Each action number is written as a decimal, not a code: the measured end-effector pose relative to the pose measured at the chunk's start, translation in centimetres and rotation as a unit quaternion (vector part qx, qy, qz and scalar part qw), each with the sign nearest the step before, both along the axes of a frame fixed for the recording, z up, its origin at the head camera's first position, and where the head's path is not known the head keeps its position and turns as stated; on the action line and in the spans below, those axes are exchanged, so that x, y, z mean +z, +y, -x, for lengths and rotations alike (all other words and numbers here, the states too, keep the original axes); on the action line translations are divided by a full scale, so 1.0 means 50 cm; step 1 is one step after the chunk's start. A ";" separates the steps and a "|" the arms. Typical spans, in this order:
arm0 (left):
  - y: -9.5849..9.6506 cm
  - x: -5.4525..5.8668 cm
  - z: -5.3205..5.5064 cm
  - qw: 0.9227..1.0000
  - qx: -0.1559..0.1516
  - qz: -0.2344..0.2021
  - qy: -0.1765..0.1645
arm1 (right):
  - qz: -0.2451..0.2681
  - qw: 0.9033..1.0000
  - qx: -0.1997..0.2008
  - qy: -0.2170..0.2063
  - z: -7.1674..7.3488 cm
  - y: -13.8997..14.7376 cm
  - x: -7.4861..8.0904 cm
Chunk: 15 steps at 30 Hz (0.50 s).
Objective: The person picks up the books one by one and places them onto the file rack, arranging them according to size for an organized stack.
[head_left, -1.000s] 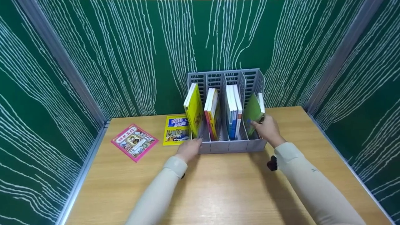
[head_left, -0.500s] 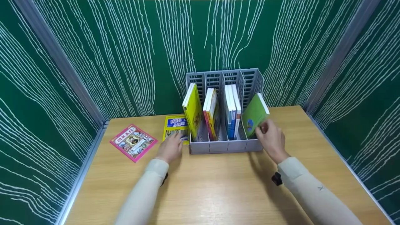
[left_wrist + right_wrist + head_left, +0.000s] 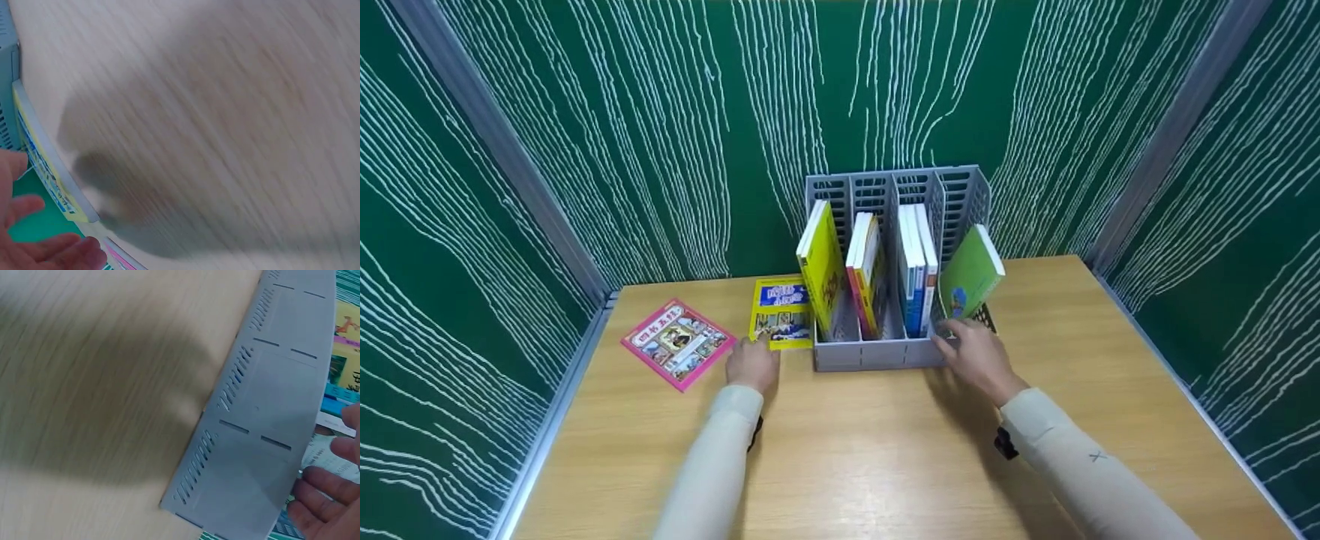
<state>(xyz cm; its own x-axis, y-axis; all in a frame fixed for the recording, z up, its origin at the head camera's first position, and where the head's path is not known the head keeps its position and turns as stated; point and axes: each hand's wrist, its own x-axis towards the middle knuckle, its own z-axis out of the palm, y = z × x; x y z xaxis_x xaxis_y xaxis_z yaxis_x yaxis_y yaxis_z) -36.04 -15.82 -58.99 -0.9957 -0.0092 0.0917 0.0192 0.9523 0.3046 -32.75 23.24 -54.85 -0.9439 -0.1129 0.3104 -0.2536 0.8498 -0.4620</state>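
My left hand [image 3: 754, 365] hovers at the lower edge of a yellow comic-style book [image 3: 780, 300] lying on the table; its fingers are loosely bent and hold nothing. Whether it touches the book cannot be told. Left of it lies a pink-bordered book [image 3: 679, 345], turned at an angle. My right hand [image 3: 979, 356] is at the front edge of the grey book rack [image 3: 877, 358], before the rightmost compartment, fingers relaxed in the right wrist view. A green book [image 3: 971, 270] leans rightward in that compartment, its lower part partly hidden by this hand.
The rack's other compartments hold a yellow-green book [image 3: 823, 274], red-and-yellow-spined books [image 3: 866, 292] and blue-and-white books [image 3: 916, 277], all upright. Green walls with white lines [image 3: 780, 82] enclose the wooden table [image 3: 840, 450] at the back and sides.
My right hand has let go of the green book and moved left to the rack's front edge; the book leans further right. My left hand has left the rack's corner for the yellow book.
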 end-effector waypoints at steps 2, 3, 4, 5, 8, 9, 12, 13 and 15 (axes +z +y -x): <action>0.004 -0.006 -0.001 1.000 -0.016 0.013 -0.022 | -0.015 1.000 -0.004 -0.027 0.003 -0.006 -0.004; 0.005 -0.009 -0.001 0.999 -0.025 0.021 -0.034 | -0.022 0.999 -0.006 -0.039 0.005 -0.009 -0.006; 0.007 -0.012 -0.001 0.998 -0.033 0.027 -0.042 | -0.032 0.998 -0.008 -0.050 0.007 -0.012 -0.008; 0.009 -0.014 -0.002 0.998 -0.040 0.031 -0.049 | -0.044 0.997 -0.012 -0.059 0.008 -0.014 -0.009; 0.013 -0.017 -0.003 0.996 -0.047 0.038 -0.065 | -0.080 0.995 -0.016 -0.058 0.013 -0.020 -0.013; 0.014 -0.018 -0.002 0.996 -0.046 0.040 -0.068 | -0.090 0.995 -0.015 -0.050 0.014 -0.021 -0.014; 0.017 -0.011 0.002 0.995 -0.048 0.047 -0.075 | -0.104 0.994 -0.011 -0.022 0.015 -0.021 -0.015; 0.018 -0.008 0.004 0.995 -0.049 0.049 -0.077 | -0.103 0.995 -0.010 -0.015 0.014 -0.020 -0.015; 0.018 -0.002 0.009 0.995 -0.049 0.049 -0.078 | -0.101 0.995 -0.011 -0.008 0.015 -0.019 -0.016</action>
<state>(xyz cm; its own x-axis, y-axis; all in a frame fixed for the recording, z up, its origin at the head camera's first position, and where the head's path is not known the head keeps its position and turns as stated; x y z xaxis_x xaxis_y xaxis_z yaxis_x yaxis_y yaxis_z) -36.51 -14.94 -59.08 -0.9936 0.0906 -0.0676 0.0741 0.9735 0.2165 -33.48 22.30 -55.65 -0.9515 -0.1515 0.2679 -0.2286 0.9307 -0.2855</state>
